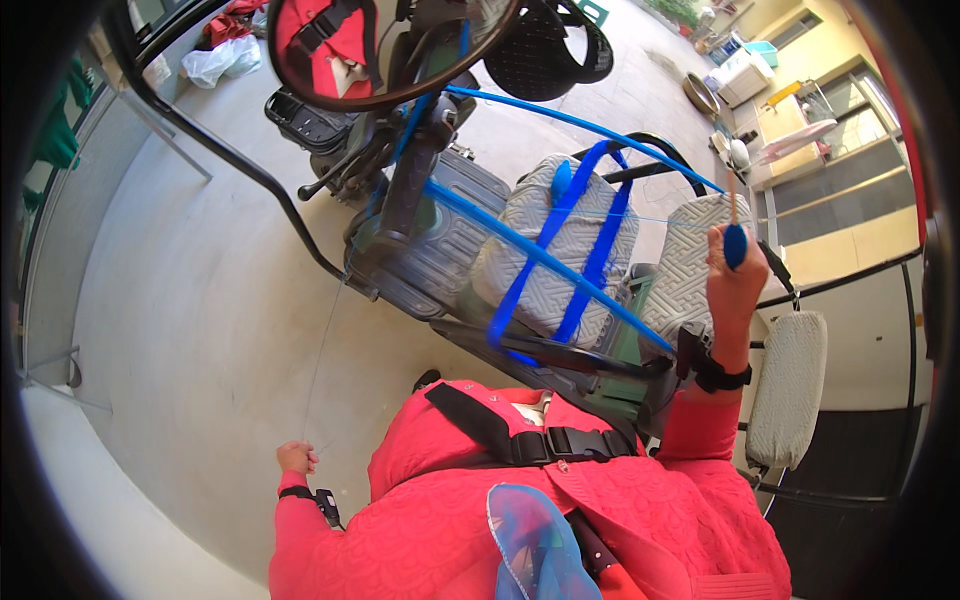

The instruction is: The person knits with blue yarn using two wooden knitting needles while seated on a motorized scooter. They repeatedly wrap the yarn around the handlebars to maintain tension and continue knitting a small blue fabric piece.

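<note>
My left hand [298, 457] is low at the left, its fingers closed on a thin thread [324, 341] that runs up towards the handlebar of a parked electric tricycle. Raised at the right, my right hand [736, 259] grips a thin stick tool with a blue, oval part [736, 246]. Blue cords [551, 261] stretch from the front column to the rear of the vehicle. Loops of darker blue strands [600, 262] hang around the patterned seat cover [525, 217]. A fine blue thread crosses above the seat towards my right hand.
A round mirror [397, 105] and a black visor cap [551, 56] are at the top. A black metal frame bar [247, 169] curves past the left side. Beside my right arm are a padded armrest [787, 390] and a second padded seat part [675, 277].
</note>
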The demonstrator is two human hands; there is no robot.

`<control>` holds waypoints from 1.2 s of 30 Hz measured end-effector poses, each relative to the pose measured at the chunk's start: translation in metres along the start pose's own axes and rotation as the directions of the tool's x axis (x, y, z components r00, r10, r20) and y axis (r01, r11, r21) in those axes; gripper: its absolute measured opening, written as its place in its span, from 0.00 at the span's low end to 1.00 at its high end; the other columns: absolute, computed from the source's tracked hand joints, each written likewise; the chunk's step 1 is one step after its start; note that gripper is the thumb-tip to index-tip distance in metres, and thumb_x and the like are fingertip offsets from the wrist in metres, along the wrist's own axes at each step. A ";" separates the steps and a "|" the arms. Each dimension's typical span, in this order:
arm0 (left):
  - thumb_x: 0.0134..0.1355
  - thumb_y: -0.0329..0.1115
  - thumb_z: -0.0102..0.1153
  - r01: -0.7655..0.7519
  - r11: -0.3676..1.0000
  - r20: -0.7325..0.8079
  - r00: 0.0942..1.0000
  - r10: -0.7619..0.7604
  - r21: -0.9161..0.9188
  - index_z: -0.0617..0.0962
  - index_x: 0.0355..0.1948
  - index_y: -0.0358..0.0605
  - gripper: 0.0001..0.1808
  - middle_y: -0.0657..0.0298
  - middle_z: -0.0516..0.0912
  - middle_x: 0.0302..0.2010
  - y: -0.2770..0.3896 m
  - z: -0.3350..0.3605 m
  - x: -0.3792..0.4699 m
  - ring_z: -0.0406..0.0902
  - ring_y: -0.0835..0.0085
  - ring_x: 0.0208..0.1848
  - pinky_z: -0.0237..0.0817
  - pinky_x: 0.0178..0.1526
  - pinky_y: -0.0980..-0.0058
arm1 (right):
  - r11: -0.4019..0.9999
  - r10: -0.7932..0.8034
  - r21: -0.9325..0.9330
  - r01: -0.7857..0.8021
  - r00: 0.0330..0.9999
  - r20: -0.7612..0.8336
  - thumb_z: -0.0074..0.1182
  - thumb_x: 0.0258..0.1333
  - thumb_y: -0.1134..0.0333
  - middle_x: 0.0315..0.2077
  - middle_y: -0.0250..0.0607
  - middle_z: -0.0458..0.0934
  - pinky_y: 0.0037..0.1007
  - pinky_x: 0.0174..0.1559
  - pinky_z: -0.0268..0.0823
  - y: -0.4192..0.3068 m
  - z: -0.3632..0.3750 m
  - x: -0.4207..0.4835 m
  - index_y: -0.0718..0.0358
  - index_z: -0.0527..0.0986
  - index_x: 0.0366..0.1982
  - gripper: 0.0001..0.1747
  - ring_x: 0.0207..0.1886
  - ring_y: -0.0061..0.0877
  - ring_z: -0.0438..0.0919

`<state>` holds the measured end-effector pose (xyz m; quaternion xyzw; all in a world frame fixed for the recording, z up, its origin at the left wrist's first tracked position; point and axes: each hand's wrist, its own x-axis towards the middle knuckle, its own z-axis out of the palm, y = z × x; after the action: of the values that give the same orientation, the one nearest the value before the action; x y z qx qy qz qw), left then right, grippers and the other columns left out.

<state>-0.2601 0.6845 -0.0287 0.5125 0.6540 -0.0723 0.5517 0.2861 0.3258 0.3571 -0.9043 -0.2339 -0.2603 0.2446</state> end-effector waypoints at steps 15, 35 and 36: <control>0.52 0.28 0.57 -0.123 0.871 0.223 0.975 0.017 0.475 0.80 0.31 0.30 0.09 0.58 0.75 0.13 0.117 0.031 0.084 0.70 0.71 0.09 0.61 0.09 0.70 | 0.665 0.508 0.670 -0.331 0.857 -0.081 0.51 0.61 0.70 0.26 0.50 0.79 0.21 0.19 0.60 -0.037 -0.133 -0.056 0.71 0.74 0.32 0.09 0.16 0.19 0.68; 0.34 0.31 0.71 -0.645 -0.682 0.796 0.586 -0.152 0.344 0.84 0.40 0.55 0.25 0.74 0.83 0.26 0.048 0.029 -0.031 0.80 0.83 0.31 0.71 0.35 0.79 | 0.420 0.331 0.907 0.018 0.928 -0.171 0.49 0.65 0.68 0.16 0.30 0.66 0.18 0.16 0.55 0.078 -0.329 -0.282 0.62 0.67 0.32 0.07 0.09 0.16 0.60; 0.37 0.31 0.70 -0.674 -0.663 0.836 0.533 -0.131 0.326 0.84 0.39 0.53 0.22 0.72 0.83 0.24 0.053 0.025 -0.036 0.79 0.81 0.28 0.71 0.32 0.78 | 0.398 0.397 0.918 -0.009 0.903 -0.164 0.47 0.66 0.68 0.18 0.29 0.63 0.19 0.19 0.54 0.081 -0.341 -0.299 0.61 0.66 0.32 0.07 0.12 0.16 0.59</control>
<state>-0.2084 0.6715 0.0151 0.8692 -0.1939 -0.4528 -0.0434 -0.0170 -0.0173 0.4099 -0.5889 -0.1731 -0.2213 0.7578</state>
